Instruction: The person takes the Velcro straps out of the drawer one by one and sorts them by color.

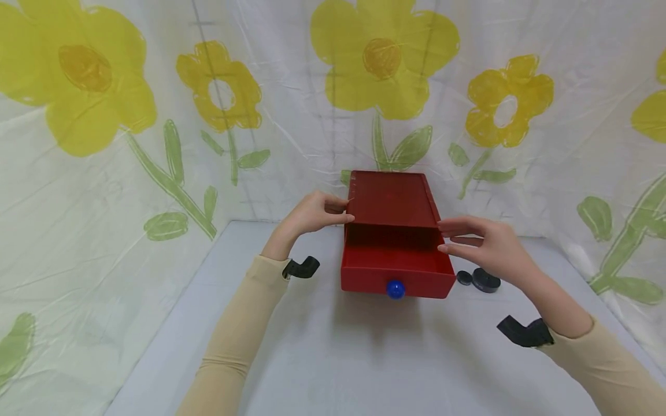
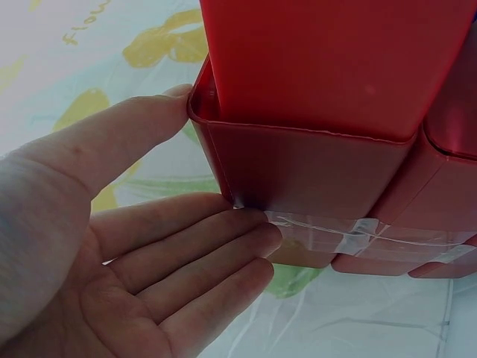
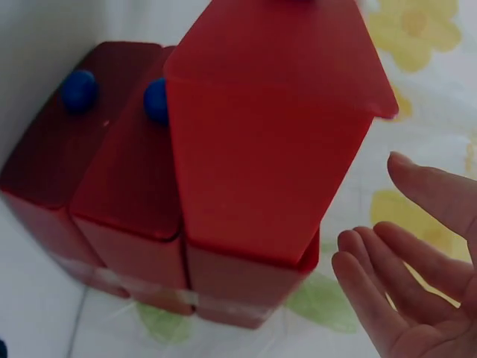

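Hanging along the left, far and right sides, a white curtain (image 1: 291,86) printed with yellow flowers (image 1: 382,58) and green leaves closes in a pale table (image 1: 322,358), whose surface is smooth and shows a soft shadow near the middle. At the far middle of this table, just before the curtain, stands a red drawer unit (image 1: 392,199) of three stacked levels. Its top drawer (image 1: 364,280) is pulled well out toward the near side, a round blue knob (image 1: 395,289) on its front; seen from the right wrist, the two lower drawers are pushed in, with blue knobs (image 3: 79,92) of their own. A clear strip (image 2: 313,233), apparently tape, runs across the side of the unit. Just right of the unit lie a small black disc (image 1: 464,278) and a larger black disc (image 1: 486,280), close together. The jutting drawer hides part of the table beneath it, and the right hand (image 1: 494,245) reaches over the space by the discs. That hand is loosely spread beside the unit's right side, a slight gap between, holding nothing. The left hand (image 1: 311,214) has its fingers nearly straight along the unit's left side, thumb touching the front edge, without gripping it.
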`<state>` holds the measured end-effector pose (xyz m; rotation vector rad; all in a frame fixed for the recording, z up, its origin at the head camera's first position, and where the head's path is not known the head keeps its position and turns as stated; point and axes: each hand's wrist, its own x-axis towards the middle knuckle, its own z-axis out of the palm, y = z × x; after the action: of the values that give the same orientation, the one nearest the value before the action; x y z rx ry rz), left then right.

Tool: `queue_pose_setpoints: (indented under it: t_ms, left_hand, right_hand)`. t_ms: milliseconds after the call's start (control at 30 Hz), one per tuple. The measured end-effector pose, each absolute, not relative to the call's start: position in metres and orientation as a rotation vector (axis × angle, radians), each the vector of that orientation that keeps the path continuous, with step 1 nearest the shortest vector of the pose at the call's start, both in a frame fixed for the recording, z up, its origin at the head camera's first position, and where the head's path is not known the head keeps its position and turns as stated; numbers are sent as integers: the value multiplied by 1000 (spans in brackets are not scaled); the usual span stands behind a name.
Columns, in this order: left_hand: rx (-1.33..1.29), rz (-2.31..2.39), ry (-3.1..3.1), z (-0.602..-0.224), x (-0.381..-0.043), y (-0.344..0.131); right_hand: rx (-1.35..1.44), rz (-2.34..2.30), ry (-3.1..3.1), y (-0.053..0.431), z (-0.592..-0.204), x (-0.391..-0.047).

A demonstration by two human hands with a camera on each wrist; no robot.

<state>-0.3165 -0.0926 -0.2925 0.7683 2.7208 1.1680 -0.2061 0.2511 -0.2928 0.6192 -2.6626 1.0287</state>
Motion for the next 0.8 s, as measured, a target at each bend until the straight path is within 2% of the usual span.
queue_pose_setpoints:
  t_ms: [800]
  left_hand:
    - [764,1198,2699,-292,-316,-92]
  right_hand:
    - [946,1003,-2777,197,-299,-233]
